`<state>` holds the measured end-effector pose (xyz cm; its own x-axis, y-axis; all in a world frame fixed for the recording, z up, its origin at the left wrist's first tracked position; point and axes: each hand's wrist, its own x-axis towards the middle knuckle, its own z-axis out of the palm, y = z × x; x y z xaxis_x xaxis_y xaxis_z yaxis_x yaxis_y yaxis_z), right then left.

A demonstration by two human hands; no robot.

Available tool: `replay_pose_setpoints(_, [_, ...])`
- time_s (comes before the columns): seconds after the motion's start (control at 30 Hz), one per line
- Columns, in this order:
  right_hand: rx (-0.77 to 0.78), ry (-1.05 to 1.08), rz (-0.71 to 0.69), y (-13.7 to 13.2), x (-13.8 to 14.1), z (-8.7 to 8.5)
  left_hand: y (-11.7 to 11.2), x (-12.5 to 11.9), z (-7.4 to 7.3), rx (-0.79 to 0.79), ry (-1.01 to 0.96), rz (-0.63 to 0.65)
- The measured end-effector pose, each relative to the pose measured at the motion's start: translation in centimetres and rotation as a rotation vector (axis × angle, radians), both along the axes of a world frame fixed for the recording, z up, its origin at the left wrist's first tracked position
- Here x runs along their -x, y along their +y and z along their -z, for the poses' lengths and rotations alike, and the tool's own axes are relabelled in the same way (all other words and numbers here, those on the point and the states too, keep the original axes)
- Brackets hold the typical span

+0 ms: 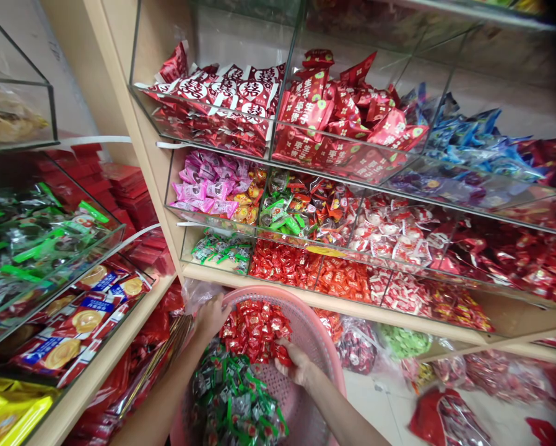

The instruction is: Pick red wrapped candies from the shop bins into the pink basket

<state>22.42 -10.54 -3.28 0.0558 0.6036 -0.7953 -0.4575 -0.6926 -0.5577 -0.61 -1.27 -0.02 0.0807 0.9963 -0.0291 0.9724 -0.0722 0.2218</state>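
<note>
A pink plastic basket [327, 347] stands below the shelves, its wall and floor pierced with small holes. My left hand [210, 317] is closed at its rim on the left side. Inside, red wrapped candies [254, 325] are heaped at the far side, and green and dark wrapped candies [236, 396] lie at the near side. My right hand [297, 364] is inside the basket at the right edge of the red heap, fingers curled around a few red wrapped candies [282, 354].
Clear shelf bins ahead hold red candies [278, 263], pink packets [204, 179] and large red bags [306, 111]. A left shelf has green-wrapped sweets [31, 241] and biscuit packs [85, 319]. Filled plastic bags [356, 347] lie on the floor at right.
</note>
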Motion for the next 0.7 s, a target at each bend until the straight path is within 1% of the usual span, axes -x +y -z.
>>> replay_pose_setpoints(0.1, [0.048, 0.120, 0.042, -0.39, 0.09, -0.76, 0.01, 0.00, 0.13, -0.007, 0.010, 0.002])
replay_pose_setpoints(0.2, [0.064, 0.157, 0.085, -0.61, 0.15, -0.82, 0.01, 0.01, 0.18, -0.013, 0.022, 0.010])
replay_pose_setpoints(0.33, [0.054, 0.144, 0.117, -0.79, 0.27, -0.54, 0.00, 0.01, 0.04, 0.008, 0.017, 0.003])
replay_pose_setpoints(0.57, [0.069, 0.091, 0.075, -0.94, 0.33, -0.66, 0.09, 0.03, -0.02, 0.010, 0.017, 0.014])
replay_pose_setpoints(0.7, [0.060, 0.036, 0.057, -0.97, 0.32, -0.23, 0.07, 0.04, 0.03, 0.006, 0.029, 0.017])
